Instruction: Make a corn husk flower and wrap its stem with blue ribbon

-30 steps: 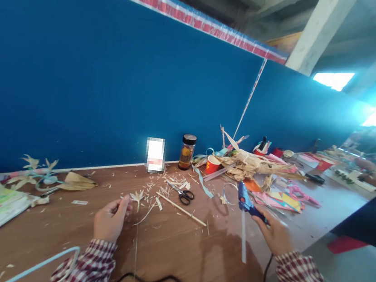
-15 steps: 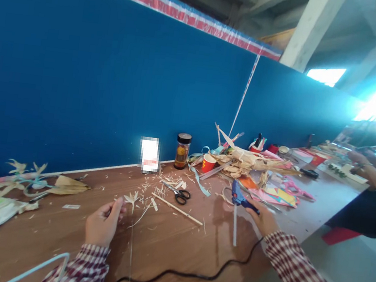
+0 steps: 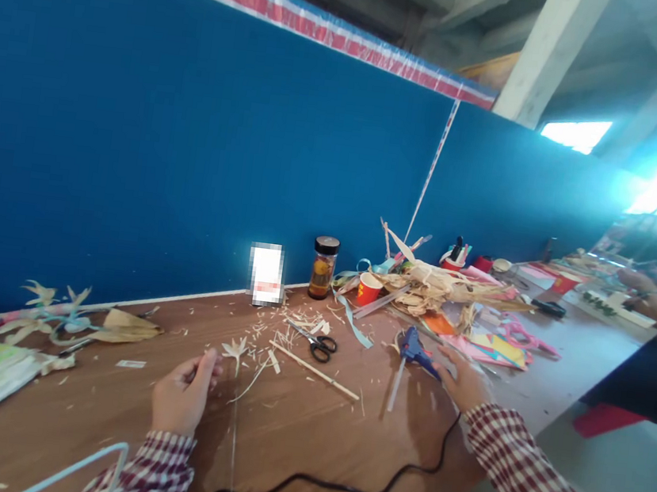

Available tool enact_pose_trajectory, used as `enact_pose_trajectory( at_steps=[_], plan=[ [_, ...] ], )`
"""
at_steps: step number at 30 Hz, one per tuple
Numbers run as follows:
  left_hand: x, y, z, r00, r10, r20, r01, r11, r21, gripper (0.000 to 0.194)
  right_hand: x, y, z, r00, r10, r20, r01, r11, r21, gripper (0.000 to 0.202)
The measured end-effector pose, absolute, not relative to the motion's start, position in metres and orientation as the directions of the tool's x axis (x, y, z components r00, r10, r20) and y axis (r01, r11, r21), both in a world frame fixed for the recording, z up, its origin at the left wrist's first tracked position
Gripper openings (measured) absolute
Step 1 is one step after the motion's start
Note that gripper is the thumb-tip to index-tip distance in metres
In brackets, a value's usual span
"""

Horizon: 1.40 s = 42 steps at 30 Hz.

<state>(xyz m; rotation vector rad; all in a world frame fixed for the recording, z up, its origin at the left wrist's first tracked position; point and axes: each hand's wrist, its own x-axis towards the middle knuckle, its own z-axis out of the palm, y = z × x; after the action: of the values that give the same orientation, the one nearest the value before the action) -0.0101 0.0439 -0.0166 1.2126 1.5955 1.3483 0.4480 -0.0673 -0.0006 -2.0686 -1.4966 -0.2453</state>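
My left hand [image 3: 183, 394] is closed in a pinch above the brown table; what its fingers hold, if anything, is too small to name. Just beyond its fingertips is a pale husk flower [image 3: 236, 349]. My right hand [image 3: 464, 381] has its fingers loosely apart at the handle end of a blue glue gun [image 3: 418, 354]. The gun is low at the tabletop, a clear glue stick [image 3: 396, 384] pointing from it toward me. Between the hands are black-handled scissors [image 3: 322, 346] and a thin pale stick [image 3: 316, 371].
A dark-lidded jar [image 3: 322, 269], a red cup [image 3: 369, 289] and a heap of dry husks [image 3: 432, 283] stand along the blue partition [image 3: 197, 142]. A black cable [image 3: 329, 484] crosses the front. Husk flowers [image 3: 77, 317] lie left. Another person's hands [image 3: 650, 287] are far right.
The glue gun has come down onto the table, and the fingers of my right hand have loosened from its handle. My left hand keeps its pinch. The view has shifted slightly.
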Motion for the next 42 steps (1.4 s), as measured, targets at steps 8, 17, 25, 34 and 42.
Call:
enact_pose_trajectory(
  at_steps=[8,17,25,34,42],
  plan=[
    [-0.013,0.045,-0.019,-0.307,0.951,0.028,0.214,0.04,0.976,0.05,0.345,-0.01,0.043,0.01,0.956,0.295,0.974,0.058,-0.221,0.024],
    [-0.012,0.044,-0.011,-0.323,0.945,0.047,0.287,0.05,0.957,0.05,0.294,0.065,0.024,0.209,0.97,0.126,0.958,-0.177,-0.226,0.012],
    [-0.019,0.047,-0.021,-0.324,0.937,0.132,0.418,0.017,0.908,0.049,0.268,0.043,0.042,0.106,0.961,0.255,0.901,0.016,-0.433,0.027],
    [-0.013,0.043,-0.014,-0.334,0.938,0.092,0.298,0.012,0.954,0.049,0.243,0.019,0.052,0.016,0.873,0.487,0.758,0.308,-0.576,0.015],
    [-0.017,0.046,-0.015,-0.299,0.949,0.099,0.386,0.026,0.922,0.05,0.267,0.026,0.071,0.089,0.833,0.546,0.776,0.286,-0.562,0.02]
  ],
)
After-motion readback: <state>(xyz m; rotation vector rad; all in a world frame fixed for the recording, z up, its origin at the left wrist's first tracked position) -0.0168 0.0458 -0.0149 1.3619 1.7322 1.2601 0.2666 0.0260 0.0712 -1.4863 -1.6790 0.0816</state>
